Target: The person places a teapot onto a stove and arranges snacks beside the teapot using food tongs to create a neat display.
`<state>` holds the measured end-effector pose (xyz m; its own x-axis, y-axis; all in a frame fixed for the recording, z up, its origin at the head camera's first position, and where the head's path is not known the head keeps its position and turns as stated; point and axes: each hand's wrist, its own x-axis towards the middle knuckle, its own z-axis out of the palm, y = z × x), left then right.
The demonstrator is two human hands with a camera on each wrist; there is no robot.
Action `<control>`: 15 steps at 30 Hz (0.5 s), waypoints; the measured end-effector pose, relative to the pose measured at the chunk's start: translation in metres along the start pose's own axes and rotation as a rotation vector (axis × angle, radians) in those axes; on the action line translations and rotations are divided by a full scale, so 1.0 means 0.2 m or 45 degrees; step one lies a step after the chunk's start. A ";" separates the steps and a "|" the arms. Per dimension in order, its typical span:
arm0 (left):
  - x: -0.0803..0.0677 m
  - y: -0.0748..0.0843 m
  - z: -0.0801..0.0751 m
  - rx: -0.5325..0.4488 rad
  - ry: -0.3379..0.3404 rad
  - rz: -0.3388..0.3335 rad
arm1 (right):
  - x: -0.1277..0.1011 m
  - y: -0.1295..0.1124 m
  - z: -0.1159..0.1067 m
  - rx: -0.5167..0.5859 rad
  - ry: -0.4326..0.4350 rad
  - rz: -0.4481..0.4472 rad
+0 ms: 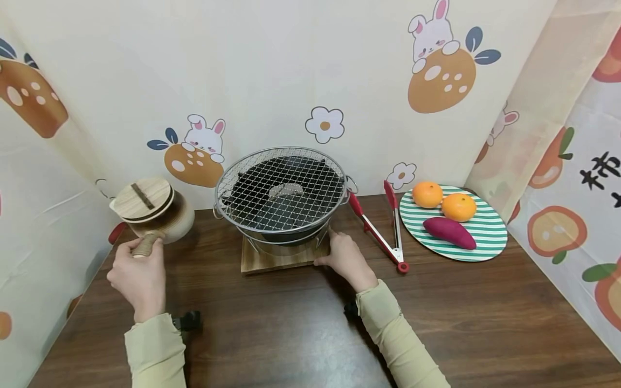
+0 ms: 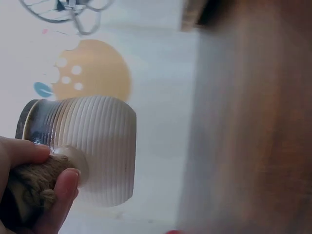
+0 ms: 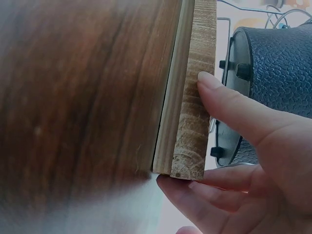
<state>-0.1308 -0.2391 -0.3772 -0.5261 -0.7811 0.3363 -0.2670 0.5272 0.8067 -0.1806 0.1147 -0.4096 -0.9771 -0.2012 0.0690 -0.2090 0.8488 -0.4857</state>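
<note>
At the left, my left hand [image 1: 140, 277] grips the rope-wrapped handle [image 1: 147, 245] of a brown-and-cream ribbed pot [image 1: 180, 218]. A wooden lid [image 1: 127, 207] covers the pot. In the left wrist view the pot [image 2: 105, 146] hangs above the tabletop, with thumb and finger around its handle [image 2: 41, 173]. My right hand [image 1: 350, 260] holds the front right corner of a wooden board [image 1: 276, 263] beneath a round tabletop grill [image 1: 233, 218]. In the right wrist view, the thumb presses the board [image 3: 192, 131] and the other fingers curl at its end. Wire mesh [image 1: 286, 188] tops the grill.
Red-tipped tongs [image 1: 380, 240] lie spread right of the grill. A green-striped plate [image 1: 417, 237] bears two oranges [image 1: 458, 207] and a purple sweet potato [image 1: 448, 233]. Part of a red object [image 1: 116, 233] shows behind the pot. A patterned curtain [image 1: 271, 81] backs the wooden table [image 1: 271, 328].
</note>
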 end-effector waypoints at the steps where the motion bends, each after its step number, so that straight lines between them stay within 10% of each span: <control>1: 0.00 0.02 -0.01 -0.004 0.013 -0.003 | 0.00 0.00 0.00 0.006 0.005 0.000; 15: 0.00 0.18 -0.10 -0.012 0.117 0.101 | 0.00 0.01 0.00 0.026 0.014 -0.006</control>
<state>-0.1236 -0.2266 -0.3373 -0.4691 -0.7645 0.4421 -0.2195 0.5858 0.7802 -0.1812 0.1159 -0.4100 -0.9766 -0.1994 0.0806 -0.2125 0.8376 -0.5032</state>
